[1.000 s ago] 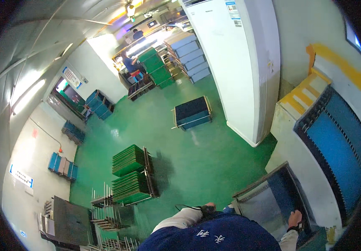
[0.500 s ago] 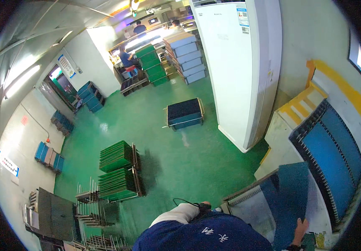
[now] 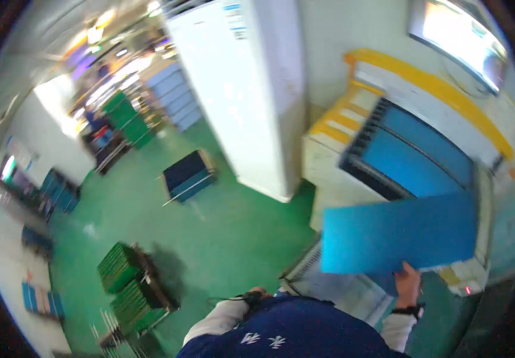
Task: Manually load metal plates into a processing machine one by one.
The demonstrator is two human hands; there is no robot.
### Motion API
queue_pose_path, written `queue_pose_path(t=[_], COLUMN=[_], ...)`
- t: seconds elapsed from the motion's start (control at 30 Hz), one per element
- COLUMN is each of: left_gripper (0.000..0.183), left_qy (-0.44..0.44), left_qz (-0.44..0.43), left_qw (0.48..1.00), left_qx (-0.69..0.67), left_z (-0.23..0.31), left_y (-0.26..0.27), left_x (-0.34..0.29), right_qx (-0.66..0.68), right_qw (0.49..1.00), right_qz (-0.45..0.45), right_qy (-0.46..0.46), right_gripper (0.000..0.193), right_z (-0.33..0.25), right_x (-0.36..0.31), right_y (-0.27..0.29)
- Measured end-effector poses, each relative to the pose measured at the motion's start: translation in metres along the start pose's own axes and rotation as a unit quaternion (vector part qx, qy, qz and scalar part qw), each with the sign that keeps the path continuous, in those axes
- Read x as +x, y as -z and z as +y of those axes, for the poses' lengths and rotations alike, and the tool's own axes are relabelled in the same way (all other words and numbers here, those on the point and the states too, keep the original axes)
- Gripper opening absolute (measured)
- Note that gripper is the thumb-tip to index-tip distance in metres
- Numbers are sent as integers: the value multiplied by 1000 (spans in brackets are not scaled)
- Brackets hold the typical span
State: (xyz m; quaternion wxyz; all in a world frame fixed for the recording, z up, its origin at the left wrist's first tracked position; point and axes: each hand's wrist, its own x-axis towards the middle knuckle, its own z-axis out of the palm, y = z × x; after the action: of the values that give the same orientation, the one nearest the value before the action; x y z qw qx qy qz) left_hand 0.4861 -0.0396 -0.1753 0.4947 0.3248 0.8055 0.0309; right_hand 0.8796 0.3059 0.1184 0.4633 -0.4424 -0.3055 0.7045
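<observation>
My right hand [image 3: 408, 280] is closed on the lower edge of a flat rectangular blue panel [image 3: 397, 232], fingers on its underside hidden. The panel is tilted, its broad face showing. Beyond it, a black slotted rack [image 3: 380, 167] holding blue panels [image 3: 415, 152] rests on a white and yellow machine; the held panel overlaps the rack's near edge in view. Close to my body, my left hand [image 3: 259, 292] is mostly hidden behind my sleeve and dark blue top, so its fingers cannot be made out. Below the panel lies a greyish tray-like surface [image 3: 335, 292].
A tall white cabinet [image 3: 239, 107] stands ahead. On the green floor are a blue crate [image 3: 191, 185] and racks of green boards [image 3: 120, 268]. Wire racks [image 3: 114, 334] stand at lower left. A bright screen [image 3: 463, 42] hangs on the right wall. People sit far off, blurred.
The view has turned right. My right hand has lifted the blue panel from a steep, low position up beside the slotted rack, and its face now lies broadside. My left hand stays near my body.
</observation>
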Motion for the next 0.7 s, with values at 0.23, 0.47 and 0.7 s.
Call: queue_pose_path(t=[0.23, 0.47, 0.7], left_gripper=[58, 57, 61], left_qy=[-79, -80, 40], left_qz=[-14, -32, -68], left_qw=[992, 996, 997], left_qx=[100, 4, -20], left_z=[-37, -50, 7], left_y=[-13, -2, 22], left_x=[39, 34, -9], right_qx=[227, 290, 267], right_qw=[973, 955, 960], right_qz=[2, 16, 49], right_qy=[-41, -61, -67], right_gripper=[18, 14, 10], right_z=[10, 12, 17], right_x=[4, 12, 20], right_y=[-14, -30, -29])
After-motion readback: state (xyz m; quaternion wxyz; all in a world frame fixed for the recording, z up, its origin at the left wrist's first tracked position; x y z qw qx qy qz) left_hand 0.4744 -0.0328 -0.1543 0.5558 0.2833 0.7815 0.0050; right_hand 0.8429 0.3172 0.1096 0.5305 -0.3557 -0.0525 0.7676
